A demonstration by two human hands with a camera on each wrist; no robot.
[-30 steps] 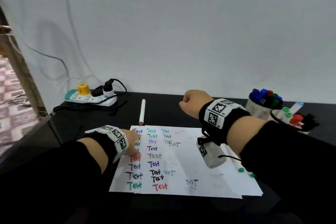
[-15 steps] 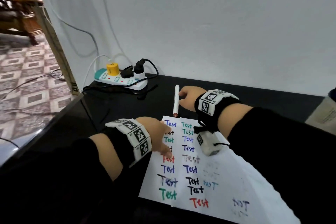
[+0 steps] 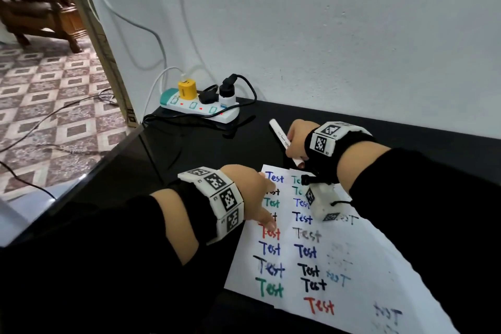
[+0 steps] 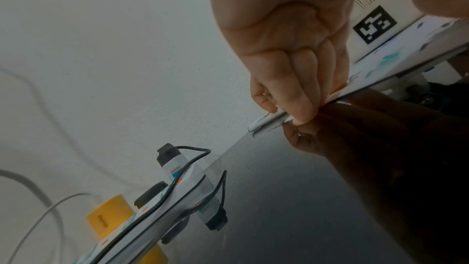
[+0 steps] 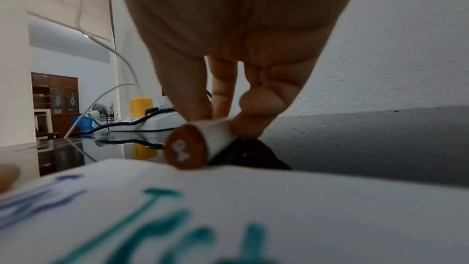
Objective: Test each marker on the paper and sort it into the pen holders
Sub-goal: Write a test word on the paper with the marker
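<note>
- The right hand is closing its grip on a white marker lying on the black surface just past the far edge of the paper; in the right wrist view the thumb and fingers are pinching the barrel close to its brown end cap.
- The left hand is resting on the paper's left edge, fingers bent with the tips pressing the sheet down, holding nothing.
- To do this pickup well, I would judge that the right hand should be lifting the marker clear before turning it, so the barrel is not rolling away on the glossy surface.
- The left hand is well placed to be pinning the sheet while the next "Test" is written in a blank spot.
- The pen holders are out of view here.
- Against half a second ago, the marker is now tilting off its straight lie, with the right hand wrapped further over it; the left hand is keeping its place.
- The power strip is sitting well apart, by the wall.
</note>
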